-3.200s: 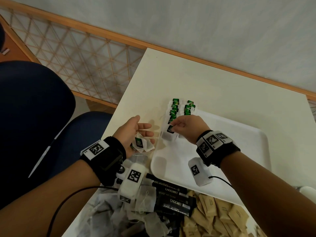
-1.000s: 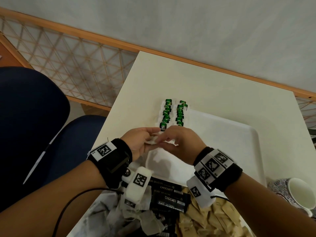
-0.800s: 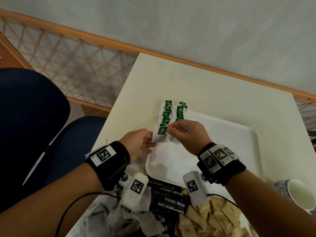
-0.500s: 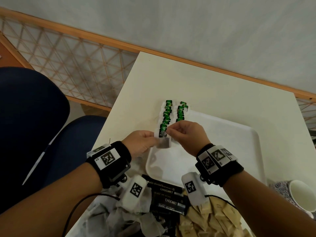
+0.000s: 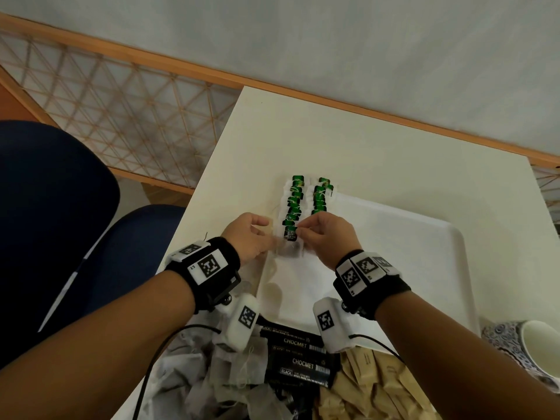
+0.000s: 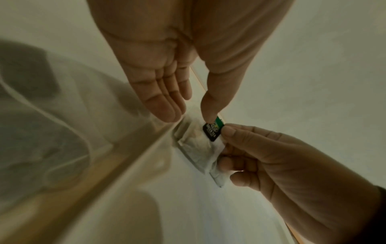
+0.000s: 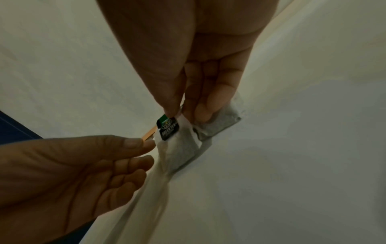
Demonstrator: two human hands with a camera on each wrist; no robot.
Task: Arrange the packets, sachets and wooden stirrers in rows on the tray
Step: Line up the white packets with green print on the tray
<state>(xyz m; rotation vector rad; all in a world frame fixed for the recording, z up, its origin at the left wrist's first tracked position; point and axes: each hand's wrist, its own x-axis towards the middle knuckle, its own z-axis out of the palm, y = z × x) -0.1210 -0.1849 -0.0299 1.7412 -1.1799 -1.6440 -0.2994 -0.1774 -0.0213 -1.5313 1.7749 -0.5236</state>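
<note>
Progress, seen from the head view: two rows of green-tagged tea bags [image 5: 306, 197] run down from the far left corner of the white tray [image 5: 424, 268], whose remaining floor is bare. The left hand [image 5: 250, 239] and right hand [image 5: 325, 237] meet at the near end of the left row over one more tea bag [image 5: 289, 241]. Beyond the tray's near edge wait loose tea bags [image 5: 194, 386], black sachets [image 5: 298, 359] and brown packets [image 5: 372, 392] (stirrers I cannot pick out), so most of the task looks undone.

Left wrist view: the left fingers [image 6: 165, 107] lie straight, thumb tip on the green tag [image 6: 213, 130].

Right wrist view: the right thumb and fingers [image 7: 200, 105] pinch the bag at its tag.
</note>
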